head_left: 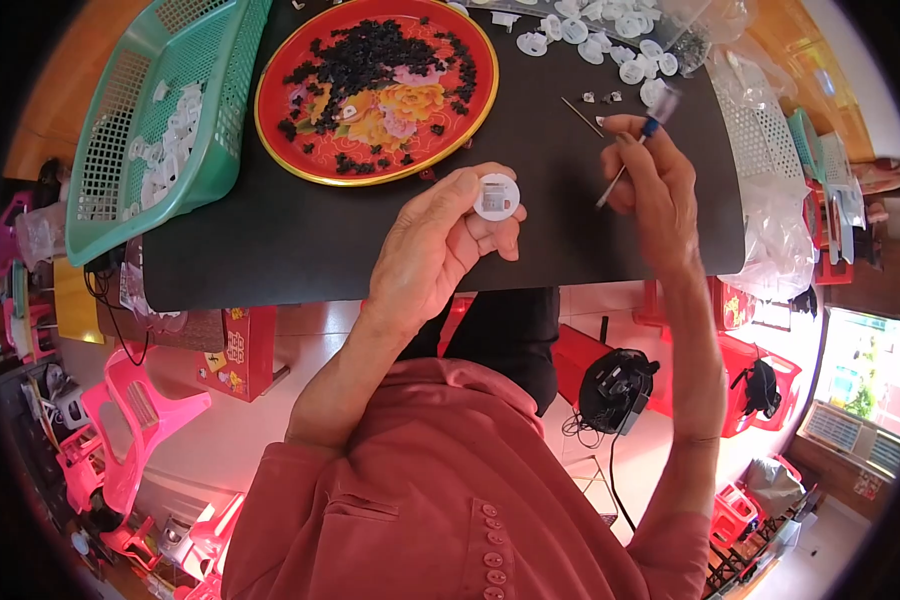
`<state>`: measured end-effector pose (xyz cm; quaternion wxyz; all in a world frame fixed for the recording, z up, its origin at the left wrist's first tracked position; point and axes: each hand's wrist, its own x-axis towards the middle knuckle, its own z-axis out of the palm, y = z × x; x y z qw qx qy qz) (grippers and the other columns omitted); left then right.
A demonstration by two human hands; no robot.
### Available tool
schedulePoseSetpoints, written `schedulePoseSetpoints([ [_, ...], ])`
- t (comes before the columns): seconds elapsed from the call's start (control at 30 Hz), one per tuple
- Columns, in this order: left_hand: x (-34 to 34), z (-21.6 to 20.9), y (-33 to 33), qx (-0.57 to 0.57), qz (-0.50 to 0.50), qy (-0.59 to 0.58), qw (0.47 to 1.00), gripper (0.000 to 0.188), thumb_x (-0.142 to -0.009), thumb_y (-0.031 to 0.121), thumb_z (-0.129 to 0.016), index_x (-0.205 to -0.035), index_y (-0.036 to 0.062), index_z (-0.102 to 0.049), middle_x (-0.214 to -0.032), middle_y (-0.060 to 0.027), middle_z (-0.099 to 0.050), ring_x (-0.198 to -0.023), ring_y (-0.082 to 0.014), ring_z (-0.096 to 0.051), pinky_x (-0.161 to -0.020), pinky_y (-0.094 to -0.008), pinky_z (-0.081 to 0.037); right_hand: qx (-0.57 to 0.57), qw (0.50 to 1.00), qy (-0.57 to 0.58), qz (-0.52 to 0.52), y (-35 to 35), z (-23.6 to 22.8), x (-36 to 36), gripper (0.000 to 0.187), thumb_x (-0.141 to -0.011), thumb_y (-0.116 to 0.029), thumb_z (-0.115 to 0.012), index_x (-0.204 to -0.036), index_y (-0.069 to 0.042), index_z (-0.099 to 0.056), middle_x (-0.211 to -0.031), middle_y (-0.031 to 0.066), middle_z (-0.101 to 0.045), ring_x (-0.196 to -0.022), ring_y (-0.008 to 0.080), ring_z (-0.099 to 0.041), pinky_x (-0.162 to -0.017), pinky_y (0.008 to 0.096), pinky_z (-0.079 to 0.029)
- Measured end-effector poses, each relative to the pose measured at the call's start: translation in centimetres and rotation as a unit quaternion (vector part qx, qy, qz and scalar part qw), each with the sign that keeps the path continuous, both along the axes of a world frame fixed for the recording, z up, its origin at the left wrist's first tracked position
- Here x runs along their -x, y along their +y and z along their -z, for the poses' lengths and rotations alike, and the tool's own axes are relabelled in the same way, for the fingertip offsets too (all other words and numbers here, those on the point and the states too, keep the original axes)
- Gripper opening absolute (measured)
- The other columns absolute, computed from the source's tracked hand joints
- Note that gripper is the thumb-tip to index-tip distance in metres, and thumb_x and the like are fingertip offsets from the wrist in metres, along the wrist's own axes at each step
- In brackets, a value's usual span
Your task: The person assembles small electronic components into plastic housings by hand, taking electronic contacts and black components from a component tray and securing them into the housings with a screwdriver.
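Between the thumb and fingers of my left hand (435, 235) is a round white plastic part (497, 198), with a squarish recess facing up. My right hand (660, 190) grips a screwdriver (650, 128) with a blue, partly see-through handle; its thin metal shaft slants down to the left. The screwdriver tip is apart from the white part. Both hands are over the near half of the black table (300, 240). Close to my right hand lie a thin metal rod (582, 117) and a few tiny metal pieces (602, 97).
A red floral tray (260, 100) holds many small black pieces. Left of it, a green basket (225, 150) contains white plastic parts. Many round white parts (630, 70) are heaped at the back right, by clear plastic bags (775, 230). A pink chair (135, 430) stands at lower left.
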<state>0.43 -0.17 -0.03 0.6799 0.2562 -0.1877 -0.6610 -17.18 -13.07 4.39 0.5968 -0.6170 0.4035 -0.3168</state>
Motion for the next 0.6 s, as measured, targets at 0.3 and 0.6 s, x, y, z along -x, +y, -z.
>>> schedulePoseSetpoints([
  [0.3,0.0,0.2,-0.2,0.023,0.007,-0.004,1.0,0.035,-0.098,0.024,-0.036,-0.112,-0.0051,-0.049,-0.091,-0.0142,-0.058,-0.073,-0.0175,-0.058,-0.071,-0.0299,-0.048,0.257,0.892,0.371,-0.027,-2.2,0.4,1.6,0.017,-0.082,-0.012,-0.057,-0.095,-0.001,-0.057,-0.055,0.0096,-0.053,-0.05,0.0208,-0.054,-0.051,0.034,-0.042],
  [0.6,0.0,0.0,-0.1,0.007,0.033,0.001,0.999,0.036,-0.098,0.025,-0.037,-0.114,-0.0047,-0.049,-0.093,-0.0127,-0.057,-0.074,-0.0163,-0.058,-0.074,-0.0289,-0.048,0.327,0.864,0.382,-0.009,-2.9,1.2,1.6,0.017,-0.08,-0.013,-0.061,-0.095,-0.005,-0.057,-0.057,0.01,-0.052,-0.051,0.0254,-0.053,-0.051,0.0371,-0.041],
])
